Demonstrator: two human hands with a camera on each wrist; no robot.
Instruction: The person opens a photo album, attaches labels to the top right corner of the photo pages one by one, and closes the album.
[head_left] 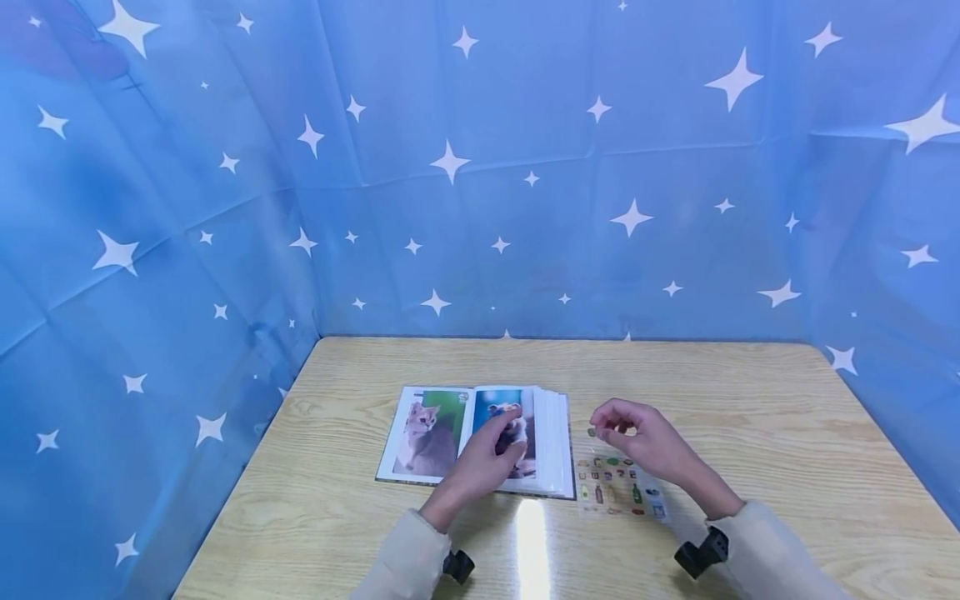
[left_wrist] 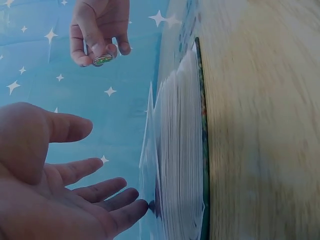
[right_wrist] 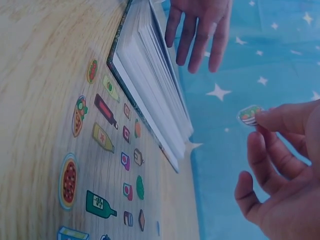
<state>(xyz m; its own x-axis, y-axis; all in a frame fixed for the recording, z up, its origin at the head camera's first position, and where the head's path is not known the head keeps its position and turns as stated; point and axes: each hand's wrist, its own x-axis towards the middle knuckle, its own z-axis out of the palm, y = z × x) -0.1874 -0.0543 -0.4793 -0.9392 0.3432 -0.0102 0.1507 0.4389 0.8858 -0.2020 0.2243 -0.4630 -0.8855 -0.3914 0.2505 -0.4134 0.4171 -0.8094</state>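
Note:
An open photo album (head_left: 480, 442) lies on the wooden table (head_left: 750, 400), showing a cat photo (head_left: 427, 433) on its left page and another animal photo on the right. My left hand (head_left: 487, 458) rests over the right page with straight fingers (left_wrist: 115, 200) touching it. My right hand (head_left: 637, 437) hovers to the right of the album and pinches a small sticker (head_left: 591, 432) (right_wrist: 249, 115) (left_wrist: 102, 60) between thumb and fingertip. Below that hand a clear sticker sheet (head_left: 618, 487) (right_wrist: 100, 150) with several small food and bottle stickers lies flat on the table.
A blue backdrop with white stars (head_left: 480, 167) encloses the table on the back and both sides. The album's thick stack of pages (left_wrist: 180, 150) (right_wrist: 155, 90) rises beside the sticker sheet. Bare wood lies to the right and in front.

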